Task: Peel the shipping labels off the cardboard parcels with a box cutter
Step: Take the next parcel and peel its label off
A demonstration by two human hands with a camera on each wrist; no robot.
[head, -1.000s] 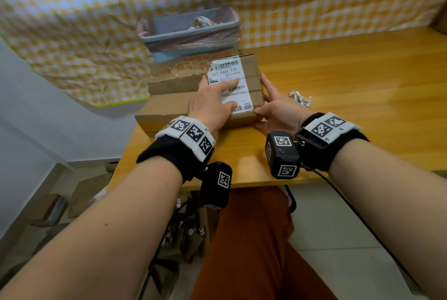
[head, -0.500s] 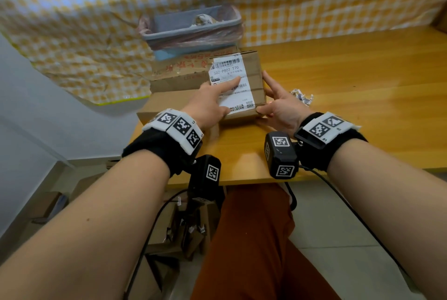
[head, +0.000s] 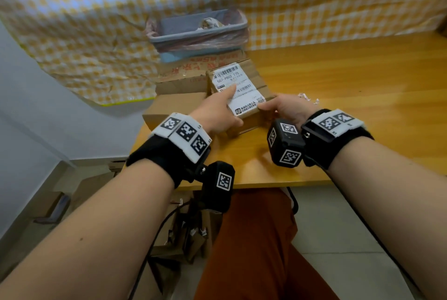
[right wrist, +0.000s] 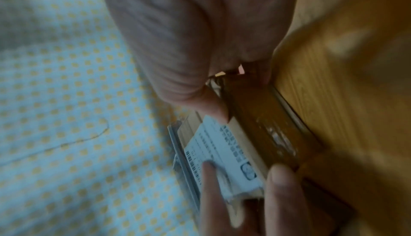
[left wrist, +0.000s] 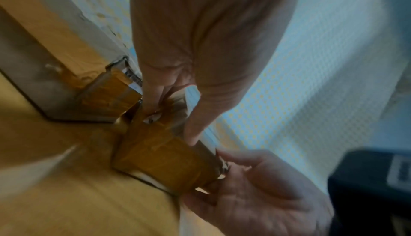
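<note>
Hands flank a small brown cardboard parcel on the wooden tabletop. Left hand lies on its white shipping label, forefinger straight; right hand pinches the label's near-right corner, nearest for peeling.

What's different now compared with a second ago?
The small parcel has been drawn nearer the table's front edge. The right hand, earlier open beside it, now grips its near right corner. The left hand stays on the label. The bin and larger boxes are unchanged.
</note>
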